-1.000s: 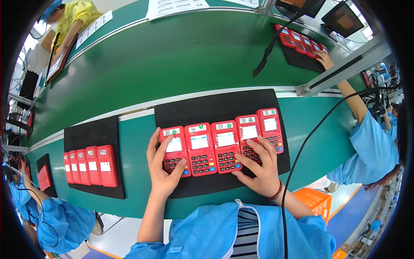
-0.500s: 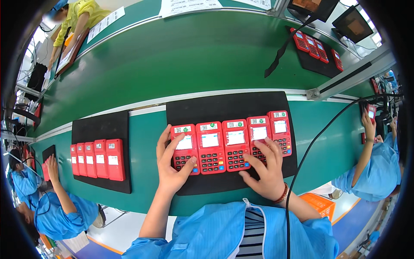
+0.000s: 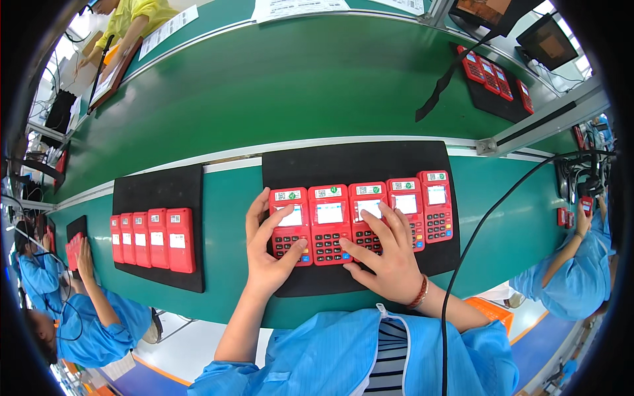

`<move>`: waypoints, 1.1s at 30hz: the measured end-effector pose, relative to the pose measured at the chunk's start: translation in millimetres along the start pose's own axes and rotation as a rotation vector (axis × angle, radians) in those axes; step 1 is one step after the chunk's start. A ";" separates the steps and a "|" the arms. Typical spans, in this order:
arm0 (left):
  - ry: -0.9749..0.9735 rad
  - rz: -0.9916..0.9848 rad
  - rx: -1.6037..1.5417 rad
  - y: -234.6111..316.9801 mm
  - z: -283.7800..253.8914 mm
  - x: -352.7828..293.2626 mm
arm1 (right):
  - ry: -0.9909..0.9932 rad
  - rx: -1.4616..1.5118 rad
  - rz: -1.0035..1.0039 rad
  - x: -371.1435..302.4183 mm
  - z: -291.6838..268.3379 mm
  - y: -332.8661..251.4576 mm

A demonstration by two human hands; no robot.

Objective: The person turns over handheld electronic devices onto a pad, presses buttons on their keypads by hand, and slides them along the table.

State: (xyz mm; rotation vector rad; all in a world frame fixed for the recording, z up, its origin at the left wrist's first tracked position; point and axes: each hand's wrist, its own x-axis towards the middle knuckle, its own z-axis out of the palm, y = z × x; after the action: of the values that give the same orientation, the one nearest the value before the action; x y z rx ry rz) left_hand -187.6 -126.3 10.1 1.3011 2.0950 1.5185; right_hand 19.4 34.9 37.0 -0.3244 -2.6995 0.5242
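Note:
Several red payment terminals with screens and keypads lie in a row on a black mat (image 3: 356,162). My left hand (image 3: 267,261) rests at the leftmost terminal (image 3: 297,226), fingers apart at its left edge and screen, thumb over the keypad. Beside it lies the second terminal (image 3: 329,214). My right hand (image 3: 394,267) spreads over the third terminal (image 3: 367,191), a fingertip by its screen and the thumb near the lower keypads. Its other fingers reach toward the fourth terminal (image 3: 405,203). Farthest right sits the fifth terminal (image 3: 436,198), untouched.
At left, another black mat (image 3: 158,191) carries several red terminals (image 3: 179,224) with white labels. A black cable (image 3: 487,221) runs past my right arm. Beyond the metal rail (image 3: 310,143) lies a green surface (image 3: 264,86). Co-workers in blue sit on both sides.
My right hand has shifted left, from the fourth terminal to the third. My left hand stays at the leftmost one. The whole view has moved slightly.

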 end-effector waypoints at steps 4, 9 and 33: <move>-0.017 -0.043 -0.036 3.2 -4.0 -1.2 | 0.005 0.030 0.026 0.5 1.9 -0.8; -0.133 -0.100 -0.184 6.3 -21.6 2.0 | -0.011 0.140 -0.043 -4.7 -2.8 -1.5; -0.093 -0.083 -0.217 2.9 -18.7 2.1 | -0.002 0.184 -0.049 -4.1 1.1 -2.3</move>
State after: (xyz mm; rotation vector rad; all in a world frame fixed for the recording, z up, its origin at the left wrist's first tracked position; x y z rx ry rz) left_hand -199.3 -136.4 21.2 1.1691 1.8454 1.5675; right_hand 22.3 31.3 35.7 -0.2062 -2.6289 0.7522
